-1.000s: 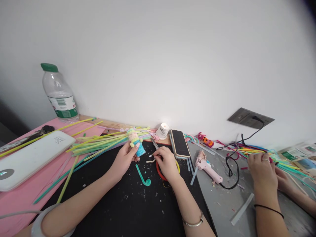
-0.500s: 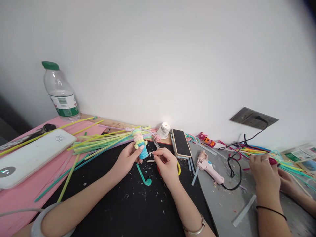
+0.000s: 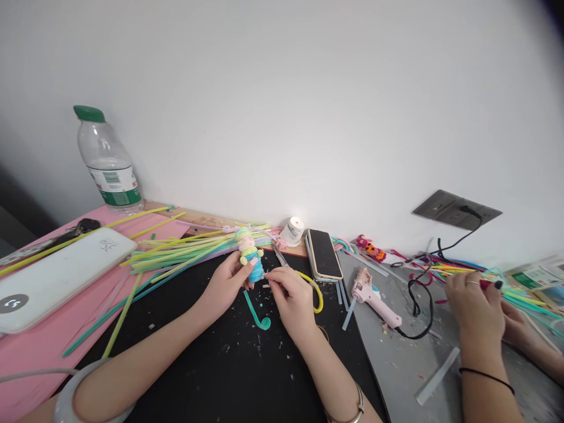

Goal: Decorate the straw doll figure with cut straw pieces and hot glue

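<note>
My left hand (image 3: 231, 275) is closed around a small figure made of coiled pipe cleaners (image 3: 250, 264), yellow-green and pink at the top and blue below. My right hand (image 3: 293, 299) pinches something small and pale at the lower right edge of the blue coils; its kind is too small to make out. Below the figure, a teal pipe cleaner with a curled end (image 3: 259, 320) lies on the black mat (image 3: 211, 364). Scissors (image 3: 279, 256) lie behind my right hand, which hides part of them. A yellow loop (image 3: 318, 296) shows beside that hand.
Loose pipe cleaners (image 3: 176, 252) spread to the left, near a white power bank (image 3: 61, 279) and a bottle (image 3: 108, 164). Right of the mat are a phone (image 3: 324, 254), a pink glue gun (image 3: 374, 299) with its cord, and another person's hands (image 3: 478, 311). A paper cup (image 3: 292, 231) stands by the wall.
My right hand has moved slightly left and its fingertips now meet the blue part of the figure. The left hand and the figure have barely moved.
</note>
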`<state>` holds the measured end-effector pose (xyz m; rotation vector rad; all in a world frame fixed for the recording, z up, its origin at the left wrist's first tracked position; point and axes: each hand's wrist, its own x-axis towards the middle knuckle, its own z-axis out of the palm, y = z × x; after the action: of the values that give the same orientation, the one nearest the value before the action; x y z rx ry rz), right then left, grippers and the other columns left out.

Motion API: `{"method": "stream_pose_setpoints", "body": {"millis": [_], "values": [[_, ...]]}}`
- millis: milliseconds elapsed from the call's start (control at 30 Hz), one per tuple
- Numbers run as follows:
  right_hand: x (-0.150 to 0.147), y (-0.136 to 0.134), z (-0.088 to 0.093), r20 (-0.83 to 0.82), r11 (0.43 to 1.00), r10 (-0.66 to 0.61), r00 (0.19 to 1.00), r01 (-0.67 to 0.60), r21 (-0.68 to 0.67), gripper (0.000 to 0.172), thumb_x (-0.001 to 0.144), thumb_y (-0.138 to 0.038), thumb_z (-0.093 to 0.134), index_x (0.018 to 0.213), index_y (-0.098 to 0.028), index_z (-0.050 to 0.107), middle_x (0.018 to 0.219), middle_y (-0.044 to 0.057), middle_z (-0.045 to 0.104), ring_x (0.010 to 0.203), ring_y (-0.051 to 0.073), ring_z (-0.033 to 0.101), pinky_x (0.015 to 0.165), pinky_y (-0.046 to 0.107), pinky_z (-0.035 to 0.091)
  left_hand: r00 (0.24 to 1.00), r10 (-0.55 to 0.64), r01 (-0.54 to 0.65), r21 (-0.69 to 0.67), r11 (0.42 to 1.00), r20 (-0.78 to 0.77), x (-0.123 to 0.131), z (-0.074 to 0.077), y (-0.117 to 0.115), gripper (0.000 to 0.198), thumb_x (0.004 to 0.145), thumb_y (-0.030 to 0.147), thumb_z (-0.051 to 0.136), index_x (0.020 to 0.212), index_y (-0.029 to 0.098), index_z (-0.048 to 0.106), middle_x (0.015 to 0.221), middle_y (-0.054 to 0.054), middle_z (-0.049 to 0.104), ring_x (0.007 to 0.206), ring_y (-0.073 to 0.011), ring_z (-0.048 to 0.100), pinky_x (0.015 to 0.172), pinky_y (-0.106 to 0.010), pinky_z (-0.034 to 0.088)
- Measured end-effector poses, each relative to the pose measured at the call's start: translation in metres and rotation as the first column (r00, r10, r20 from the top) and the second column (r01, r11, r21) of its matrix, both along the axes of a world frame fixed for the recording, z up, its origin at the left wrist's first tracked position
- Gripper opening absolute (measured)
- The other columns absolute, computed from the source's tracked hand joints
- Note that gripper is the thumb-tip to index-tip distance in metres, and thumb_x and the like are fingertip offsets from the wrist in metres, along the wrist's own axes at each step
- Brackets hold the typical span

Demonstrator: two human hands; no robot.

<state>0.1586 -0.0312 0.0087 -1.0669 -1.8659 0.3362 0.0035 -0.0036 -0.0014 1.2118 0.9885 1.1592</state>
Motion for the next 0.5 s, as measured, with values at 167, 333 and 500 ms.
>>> {"method": "stream_pose_setpoints", "body": {"millis": [167, 333, 500], "values": [[-0.0007, -0.0006, -0.0015, 0.012, 1.000, -0.011, 1.000, 0.011, 0.000, 0.019, 0.088, -0.014, 0.048, 0.088, -0.021, 0.066, 0.089, 0.006, 0.063, 0.083, 0.016, 0.060, 0.074, 0.029, 0.050, 1.000, 0.002, -0.002, -0.010, 1.000, 0.008, 0.0004, 0.0015, 0.0006, 0.033, 0.079, 0.044, 0.056, 0.099, 0.017, 0.054, 0.064, 0.003, 0.055, 0.055, -0.0137, 0.053, 0.055, -0.027, 0.044], [-0.0008, -0.0002, -0.0005, 0.016, 1.000, -0.023, 1.000, 0.023, 0.003, 0.019, 0.087, -0.013, 0.048, 0.087, -0.021, 0.066, 0.088, 0.006, 0.062, 0.082, 0.016, 0.060, 0.073, 0.028, 0.050, 1.000, -0.003, 0.003, -0.009, 1.000, 0.020, 0.0006, 0.0018, 0.0011, 0.030, 0.079, 0.043, 0.057, 0.094, 0.017, 0.054, 0.063, 0.003, 0.055, 0.054, -0.0133, 0.053, 0.054, -0.026, 0.044], [-0.0002, -0.0009, 0.0004, 0.008, 0.999, -0.031, 0.999, 0.031, -0.009, 0.017, 0.086, -0.014, 0.049, 0.089, -0.021, 0.065, 0.091, 0.006, 0.062, 0.081, 0.016, 0.060, 0.069, 0.027, 0.049, 0.999, -0.005, 0.005, -0.006, 1.000, 0.033, 0.0002, 0.0016, 0.0006, 0.029, 0.079, 0.044, 0.057, 0.092, 0.018, 0.054, 0.063, 0.003, 0.056, 0.054, -0.0138, 0.053, 0.054, -0.027, 0.043]]}}
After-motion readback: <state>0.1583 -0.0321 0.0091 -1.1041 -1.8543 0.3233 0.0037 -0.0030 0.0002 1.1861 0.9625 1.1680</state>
